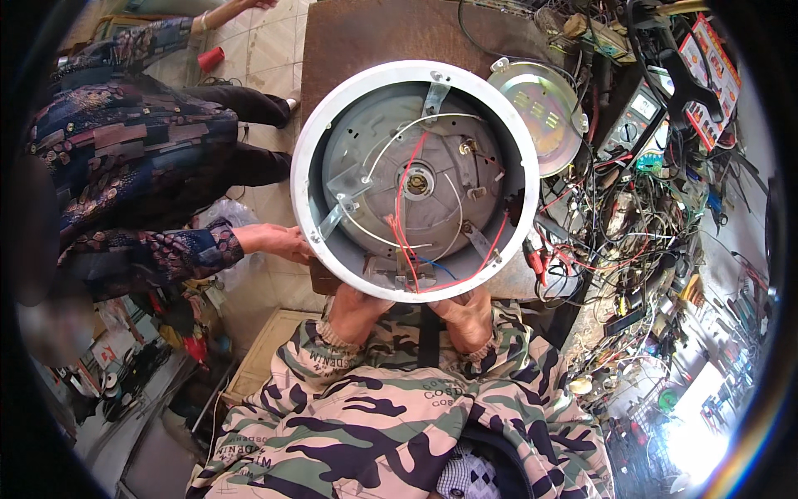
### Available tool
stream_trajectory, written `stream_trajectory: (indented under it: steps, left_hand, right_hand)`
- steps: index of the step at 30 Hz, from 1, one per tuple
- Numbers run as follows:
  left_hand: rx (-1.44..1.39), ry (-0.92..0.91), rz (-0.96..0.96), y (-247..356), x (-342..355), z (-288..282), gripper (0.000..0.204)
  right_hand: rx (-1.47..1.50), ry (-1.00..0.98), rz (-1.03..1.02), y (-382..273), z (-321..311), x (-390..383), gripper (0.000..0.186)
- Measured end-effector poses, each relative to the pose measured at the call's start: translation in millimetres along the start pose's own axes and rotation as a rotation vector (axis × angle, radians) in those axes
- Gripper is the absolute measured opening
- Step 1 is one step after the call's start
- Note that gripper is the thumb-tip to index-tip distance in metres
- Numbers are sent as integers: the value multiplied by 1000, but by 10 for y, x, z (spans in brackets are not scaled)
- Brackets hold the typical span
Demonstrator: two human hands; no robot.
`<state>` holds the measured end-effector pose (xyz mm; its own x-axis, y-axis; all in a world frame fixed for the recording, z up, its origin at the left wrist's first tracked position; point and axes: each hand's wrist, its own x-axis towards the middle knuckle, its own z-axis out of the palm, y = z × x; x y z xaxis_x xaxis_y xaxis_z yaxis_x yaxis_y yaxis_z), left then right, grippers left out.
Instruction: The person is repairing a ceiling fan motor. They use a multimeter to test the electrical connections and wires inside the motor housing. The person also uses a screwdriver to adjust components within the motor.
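Note:
A large round white rice cooker body [301, 158] is in front of me, its open underside facing up. Inside are a grey metal pan, a central round fitting [416, 181], brackets, and loose red, white and blue wires. Both my hands are at its near side: my left hand [362, 304] grips it left of centre, and my right hand [462, 311] grips it right of centre. Their fingers are mostly hidden beneath the rim. A round, shiny metal bottom plate [544, 116] lies beyond the body's right side. From the left, another person's hand [283, 242] reaches to the rim.
The brown table [349, 41] lies under the body. Tangled cables, circuit boards and a multimeter [640, 112] crowd the right side. Red clips [536, 264] lie close to the body's right edge. The other person [141, 158] stands at left; a red cup [211, 59] is on the tiled floor.

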<state>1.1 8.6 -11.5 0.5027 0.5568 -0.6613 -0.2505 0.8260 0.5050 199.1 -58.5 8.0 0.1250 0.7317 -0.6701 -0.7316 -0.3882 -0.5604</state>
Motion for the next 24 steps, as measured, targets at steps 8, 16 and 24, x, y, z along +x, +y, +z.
stream_trajectory:
  steps: [8,16,24]
  left_hand:
    - [166,130,-1,24,-87,-101,64]
    - [210,150,45,201,-87,158,54]
    - [189,176,-11,159,-173,53,49]
  right_hand:
    - [-66,1,-19,13,-48,68,42]
    - [-44,13,69,-160,68,-25,40]
    - [1,-5,54,-42,75,-10,43]
